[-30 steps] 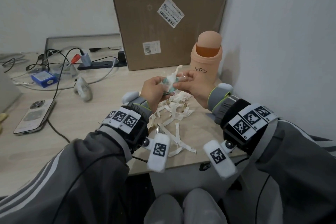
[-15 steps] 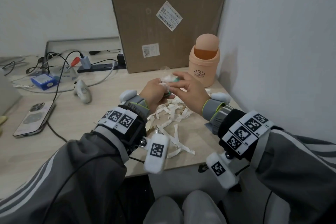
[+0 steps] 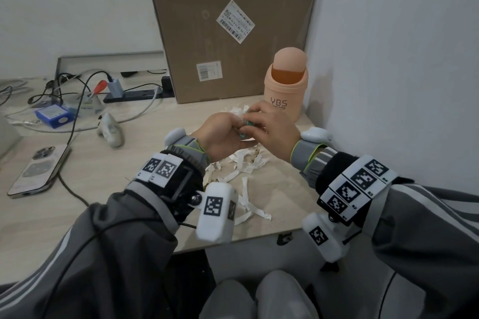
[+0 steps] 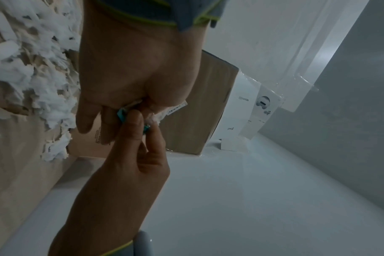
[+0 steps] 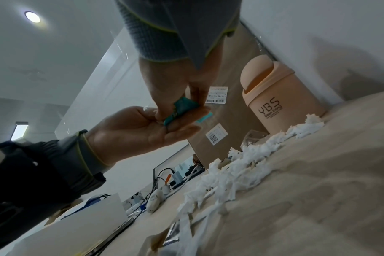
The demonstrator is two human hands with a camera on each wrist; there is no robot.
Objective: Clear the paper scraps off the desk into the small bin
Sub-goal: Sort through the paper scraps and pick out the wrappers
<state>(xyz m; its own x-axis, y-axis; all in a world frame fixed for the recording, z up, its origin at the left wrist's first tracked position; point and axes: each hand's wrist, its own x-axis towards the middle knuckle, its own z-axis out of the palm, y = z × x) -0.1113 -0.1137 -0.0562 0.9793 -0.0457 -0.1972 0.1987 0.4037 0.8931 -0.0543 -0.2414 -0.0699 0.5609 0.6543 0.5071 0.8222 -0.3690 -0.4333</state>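
1. Paper scraps (image 3: pixel 243 173) lie in a loose white heap on the desk (image 3: pixel 108 179), between the person's forearms and the small bin (image 3: pixel 285 90), with a few more close to the bin's base.
2. The small bin stands upright in the far right corner of the desk, just beside the wall and a tall cardboard box (image 3: pixel 228 26); its domed swing lid is on, so scraps probably have to be pushed through the flap.
3. Both hands are raised above the heap and meet in front of the bin. Between them is a small wad (image 5: pixel 182 109) of teal and white paper.
4. The left hand (image 3: pixel 223 134) lies partly cupped, palm turned up in the right wrist view, with its fingers loosely curled under the wad. It seems to serve as a tray so that nothing drops back.
5. The right hand (image 3: pixel 272 129) comes down from above, and its thumb and fingertips (image 5: pixel 197 97) pinch the teal piece against the left hand's fingers. This looks like pressing loose bits into one lump that is easier to carry.
6. Judged from the heap left on the desk, the task is at an early stage, and the wad has not reached the bin.
7. A phone (image 3: pixel 39 168), cables and a blue box (image 3: pixel 53 116) sit well apart on the left of the desk, clear of the work.
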